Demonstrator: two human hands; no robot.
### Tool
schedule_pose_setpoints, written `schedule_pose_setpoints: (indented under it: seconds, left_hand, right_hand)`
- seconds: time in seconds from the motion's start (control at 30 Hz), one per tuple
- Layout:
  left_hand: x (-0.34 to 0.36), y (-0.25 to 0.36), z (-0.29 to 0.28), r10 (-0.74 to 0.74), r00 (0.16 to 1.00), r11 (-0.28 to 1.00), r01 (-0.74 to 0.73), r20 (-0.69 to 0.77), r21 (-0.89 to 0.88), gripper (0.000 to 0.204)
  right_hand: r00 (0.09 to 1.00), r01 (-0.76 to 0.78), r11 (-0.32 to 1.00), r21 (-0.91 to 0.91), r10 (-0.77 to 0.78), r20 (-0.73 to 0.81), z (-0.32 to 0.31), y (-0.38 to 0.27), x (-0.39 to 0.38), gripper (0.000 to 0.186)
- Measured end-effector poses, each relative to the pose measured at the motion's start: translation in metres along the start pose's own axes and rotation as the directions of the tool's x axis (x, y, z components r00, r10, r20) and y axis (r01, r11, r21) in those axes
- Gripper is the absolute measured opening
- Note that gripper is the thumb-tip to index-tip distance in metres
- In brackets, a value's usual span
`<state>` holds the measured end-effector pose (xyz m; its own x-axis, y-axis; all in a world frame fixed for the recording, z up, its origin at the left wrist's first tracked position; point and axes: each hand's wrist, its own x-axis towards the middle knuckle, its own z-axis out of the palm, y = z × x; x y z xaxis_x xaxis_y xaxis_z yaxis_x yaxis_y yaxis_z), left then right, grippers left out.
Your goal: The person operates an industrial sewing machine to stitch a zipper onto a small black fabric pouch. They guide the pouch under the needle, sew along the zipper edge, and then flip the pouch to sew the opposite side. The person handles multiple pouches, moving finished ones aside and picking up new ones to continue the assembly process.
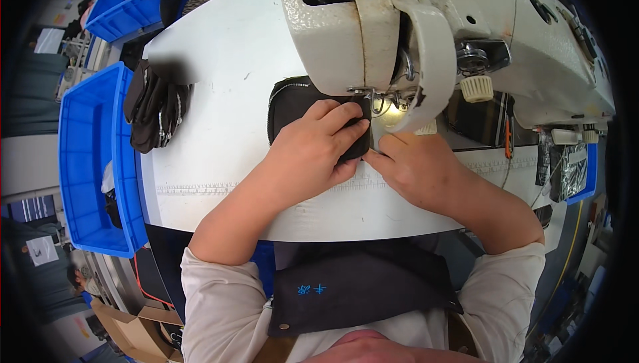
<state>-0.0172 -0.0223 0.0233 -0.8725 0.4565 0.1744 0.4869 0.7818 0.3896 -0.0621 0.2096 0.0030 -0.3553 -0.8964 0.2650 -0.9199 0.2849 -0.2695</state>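
Note:
A black fabric pouch piece (pixel 283 106) with a silver zipper along its rounded edge lies on the white table under the sewing machine head (pixel 346 36). My left hand (pixel 313 140) rests over it, fingers bent on top and thumb at its near edge, gripping the fabric. Close to the lit needle area, my right hand (pixel 416 166) is closed at the pouch's near right corner, thumb and forefinger pinching the edge. The machine's curved guard partly hides the needle and the far side of my right hand.
A stack of dark zippered pieces (pixel 154 106) sits at the table's left edge. Beside it stands a blue bin (pixel 93 163); another blue bin (pixel 123 3) is at far left. Orange-handled snips (pixel 508 138) lie right of the machine. A printed ruler strip (pixel 193 188) crosses the table.

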Motion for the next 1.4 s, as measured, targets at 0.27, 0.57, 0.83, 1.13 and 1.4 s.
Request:
schedule_pose_setpoints:
  seconds: [0.27,0.57,0.83,1.13,1.4]
  left_hand:
    - [0.000,0.000,0.000,0.029,1.000,0.998,-0.029,-0.004,0.063,0.053]
    - [0.003,-0.010,0.011,0.118,0.991,0.972,-0.103,-0.060,0.210,0.052]
    - [0.002,-0.016,0.023,0.150,0.975,0.975,-0.118,-0.162,0.189,0.062]
    - [0.005,-0.021,0.034,0.214,0.943,0.966,-0.165,-0.253,0.201,0.059]
    - [0.003,-0.003,0.019,0.127,0.983,0.979,-0.103,-0.132,0.178,0.055]
  right_hand:
    - [1.000,0.021,0.999,-0.031,-0.022,-0.016,0.001,0.000,0.001,0.011]
    - [0.962,0.151,0.952,-0.266,-0.204,-0.183,0.019,-0.007,0.003,0.019]
    - [0.974,0.179,0.938,-0.296,-0.212,-0.081,0.012,-0.014,-0.002,0.033]
    - [0.983,0.149,0.947,-0.286,-0.174,-0.065,0.009,-0.017,-0.003,0.024]
    - [0.986,0.151,0.955,-0.255,-0.164,-0.031,0.002,-0.016,-0.002,0.017]
